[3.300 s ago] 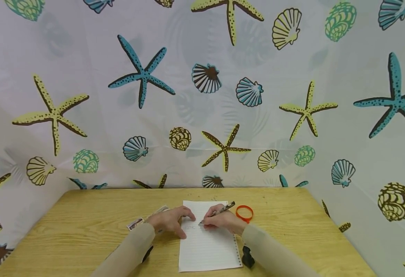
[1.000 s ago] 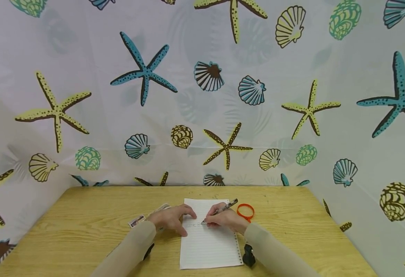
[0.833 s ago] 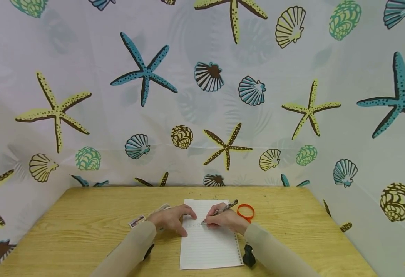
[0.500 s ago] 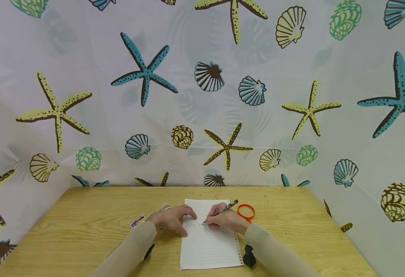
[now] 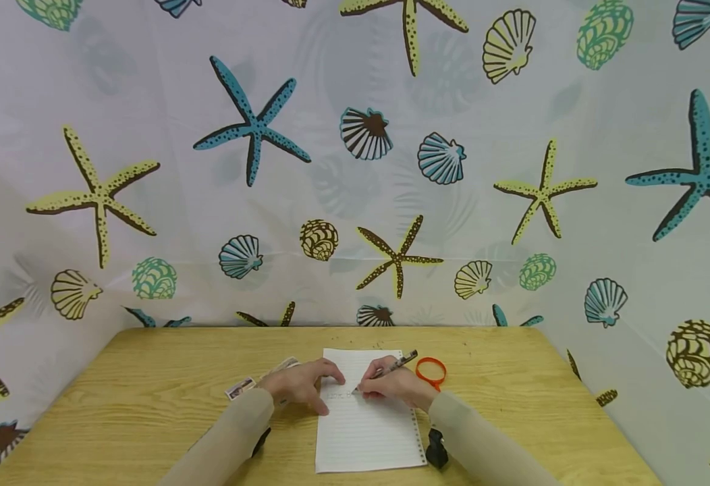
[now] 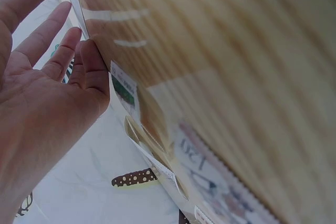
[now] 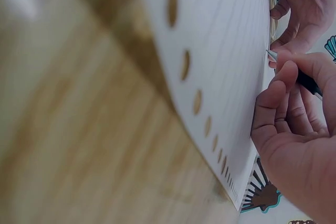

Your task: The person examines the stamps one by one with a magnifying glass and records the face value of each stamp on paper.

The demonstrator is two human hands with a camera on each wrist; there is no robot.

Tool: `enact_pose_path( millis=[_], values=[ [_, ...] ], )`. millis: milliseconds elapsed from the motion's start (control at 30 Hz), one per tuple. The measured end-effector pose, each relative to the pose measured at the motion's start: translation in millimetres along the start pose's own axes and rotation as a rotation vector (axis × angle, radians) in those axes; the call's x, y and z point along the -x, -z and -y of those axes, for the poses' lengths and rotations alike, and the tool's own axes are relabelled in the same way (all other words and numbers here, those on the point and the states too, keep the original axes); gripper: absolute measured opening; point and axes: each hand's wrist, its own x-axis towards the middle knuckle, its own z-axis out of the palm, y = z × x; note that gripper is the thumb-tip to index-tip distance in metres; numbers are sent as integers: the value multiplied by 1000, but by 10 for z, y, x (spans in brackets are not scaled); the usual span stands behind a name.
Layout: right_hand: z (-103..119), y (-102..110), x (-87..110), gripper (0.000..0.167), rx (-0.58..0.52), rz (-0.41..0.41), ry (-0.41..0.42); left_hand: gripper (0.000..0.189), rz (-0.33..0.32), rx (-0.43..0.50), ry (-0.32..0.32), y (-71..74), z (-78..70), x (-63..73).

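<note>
In the head view, a sheet of lined, hole-punched paper [image 5: 367, 439] lies on the table with faint handwriting [image 5: 337, 395] near its upper left. My right hand [image 5: 396, 386] pinches a pen [image 5: 405, 359], its tip at the end of that writing. The right wrist view shows the pen [image 7: 308, 82] between thumb and fingers, point at the paper. My left hand [image 5: 297, 386] rests at the sheet's left edge, fingers spread and loosely bent. Seen from the left wrist, that left hand [image 6: 47, 98] holds nothing, and small stamp-like pieces [image 6: 210, 166] lie beside it.
An orange-red ring-shaped thing [image 5: 430, 370] lies right of the paper. Left of my left hand are a small picture piece [image 5: 239, 388] and a partly hidden pale strip [image 5: 285, 365]. A black object [image 5: 436, 450] sits under the right sleeve. A patterned curtain [image 5: 331, 169] surrounds the wooden table [image 5: 167, 378].
Since the oldest frame the handwriting has grown rightward, and the pen with my right hand has shifted slightly right. My left hand stays at the paper's edge.
</note>
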Motion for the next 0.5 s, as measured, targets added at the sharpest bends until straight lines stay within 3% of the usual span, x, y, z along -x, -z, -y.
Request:
enact_pose_path(
  millis=[500],
  values=[
    [-46, 99, 7, 12, 9, -18, -21, 51, -5, -1, 7, 16, -12, 4]
  ],
)
